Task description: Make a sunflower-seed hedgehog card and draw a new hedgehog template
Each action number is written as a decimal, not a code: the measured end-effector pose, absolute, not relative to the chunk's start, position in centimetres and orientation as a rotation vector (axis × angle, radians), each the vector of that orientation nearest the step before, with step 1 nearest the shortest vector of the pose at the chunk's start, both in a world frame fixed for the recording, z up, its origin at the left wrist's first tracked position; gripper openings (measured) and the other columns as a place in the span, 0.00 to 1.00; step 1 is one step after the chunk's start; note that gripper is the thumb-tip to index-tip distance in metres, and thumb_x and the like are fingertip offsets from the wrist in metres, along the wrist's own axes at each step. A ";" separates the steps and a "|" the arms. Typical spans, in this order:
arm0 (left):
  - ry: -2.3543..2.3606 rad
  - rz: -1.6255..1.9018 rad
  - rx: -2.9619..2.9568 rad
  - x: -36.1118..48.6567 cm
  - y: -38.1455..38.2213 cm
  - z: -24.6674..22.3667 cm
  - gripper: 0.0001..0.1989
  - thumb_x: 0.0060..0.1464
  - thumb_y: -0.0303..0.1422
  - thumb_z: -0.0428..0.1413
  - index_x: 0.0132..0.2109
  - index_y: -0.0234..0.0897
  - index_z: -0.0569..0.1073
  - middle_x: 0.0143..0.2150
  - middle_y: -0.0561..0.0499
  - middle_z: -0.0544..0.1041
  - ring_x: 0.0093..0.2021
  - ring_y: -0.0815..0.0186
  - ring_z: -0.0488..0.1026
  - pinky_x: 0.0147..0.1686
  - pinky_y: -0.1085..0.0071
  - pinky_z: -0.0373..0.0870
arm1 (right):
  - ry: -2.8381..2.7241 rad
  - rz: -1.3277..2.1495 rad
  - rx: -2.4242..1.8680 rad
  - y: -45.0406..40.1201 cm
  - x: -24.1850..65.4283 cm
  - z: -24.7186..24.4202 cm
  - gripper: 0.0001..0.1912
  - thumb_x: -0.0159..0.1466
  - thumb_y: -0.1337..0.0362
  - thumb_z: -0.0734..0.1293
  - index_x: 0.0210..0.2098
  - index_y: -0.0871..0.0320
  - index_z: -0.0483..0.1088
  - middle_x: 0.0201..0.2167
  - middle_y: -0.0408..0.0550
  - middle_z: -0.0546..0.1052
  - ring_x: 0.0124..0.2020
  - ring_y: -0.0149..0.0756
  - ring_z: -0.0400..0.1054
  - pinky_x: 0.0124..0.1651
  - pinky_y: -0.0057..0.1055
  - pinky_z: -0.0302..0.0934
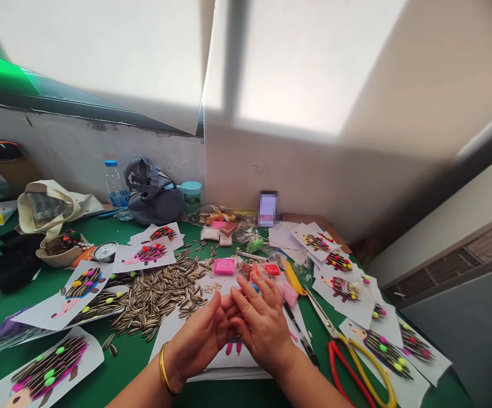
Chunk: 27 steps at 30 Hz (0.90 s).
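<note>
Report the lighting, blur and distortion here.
Head view: a bright patch beside a shadow band on the white panel; head view: left hand and right hand fairly sharp; head view: the phone is pixelated; head view: outer edges look stretched.

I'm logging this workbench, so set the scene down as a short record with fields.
Left grip: curved against the right, gold bangle on the wrist
Right grip: touching the left's fingers; anything between the palms is hidden
Beneath: white paper
Seeds: striped heap at left, partly on the paper
Beyond the hands: pink block, red block
Tools: black pen at the paper's right edge; scissors farther right
Both sides: hedgehog pictures
Back: upright phone, blue-capped bottle
</note>
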<state>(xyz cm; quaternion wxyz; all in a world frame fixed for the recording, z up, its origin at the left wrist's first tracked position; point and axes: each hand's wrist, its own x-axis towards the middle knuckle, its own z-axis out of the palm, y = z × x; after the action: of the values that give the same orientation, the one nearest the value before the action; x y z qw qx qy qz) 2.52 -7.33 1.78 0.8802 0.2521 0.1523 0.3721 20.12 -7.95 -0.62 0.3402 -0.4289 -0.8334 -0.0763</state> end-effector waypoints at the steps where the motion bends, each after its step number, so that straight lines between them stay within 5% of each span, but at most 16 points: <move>1: 0.316 0.773 0.515 2.5 -7.3 1.8 0.24 0.65 0.46 0.44 0.59 0.38 0.70 0.59 0.41 0.71 0.53 0.61 0.71 0.52 0.67 0.65 | -2.163 -0.195 -1.122 -7.9 20.1 -0.6 0.28 0.66 0.57 0.64 0.65 0.51 0.58 0.63 0.49 0.65 0.67 0.53 0.50 0.66 0.58 0.43; 9: 0.243 0.810 0.367 1.8 -6.6 1.7 0.35 0.62 0.55 0.38 0.61 0.33 0.68 0.62 0.39 0.68 0.64 0.57 0.62 0.63 0.63 0.55 | -2.273 -0.170 -0.882 -8.6 18.5 -0.1 0.29 0.68 0.51 0.59 0.65 0.56 0.57 0.61 0.50 0.68 0.67 0.48 0.52 0.70 0.55 0.28; 13: 0.200 0.767 0.372 2.1 -6.9 1.1 0.39 0.59 0.59 0.37 0.60 0.34 0.70 0.63 0.39 0.67 0.69 0.55 0.52 0.67 0.58 0.46 | -2.280 -0.140 -0.803 -9.0 17.3 0.0 0.33 0.68 0.46 0.57 0.66 0.58 0.56 0.60 0.52 0.69 0.65 0.47 0.56 0.71 0.53 0.30; 23: 0.220 0.930 0.339 2.0 -6.4 1.2 0.44 0.57 0.62 0.36 0.62 0.31 0.67 0.67 0.38 0.61 0.70 0.54 0.51 0.68 0.58 0.45 | -2.306 -0.115 -0.764 -9.5 16.7 -0.9 0.36 0.67 0.40 0.52 0.65 0.58 0.57 0.61 0.52 0.67 0.65 0.45 0.56 0.71 0.50 0.31; 27: 0.223 0.842 0.323 2.4 -6.8 1.0 0.41 0.58 0.61 0.36 0.60 0.33 0.69 0.66 0.39 0.63 0.70 0.55 0.49 0.68 0.58 0.44 | -2.242 -0.160 -0.882 -9.3 16.5 -0.9 0.40 0.67 0.40 0.50 0.67 0.62 0.53 0.64 0.53 0.63 0.68 0.47 0.51 0.71 0.50 0.21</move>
<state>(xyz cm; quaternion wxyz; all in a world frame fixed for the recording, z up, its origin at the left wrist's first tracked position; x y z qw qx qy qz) 2.39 -6.82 0.99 0.8940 0.1558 0.1075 0.4062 16.53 -9.32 -0.90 0.3553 -0.3416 -0.8679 -0.0621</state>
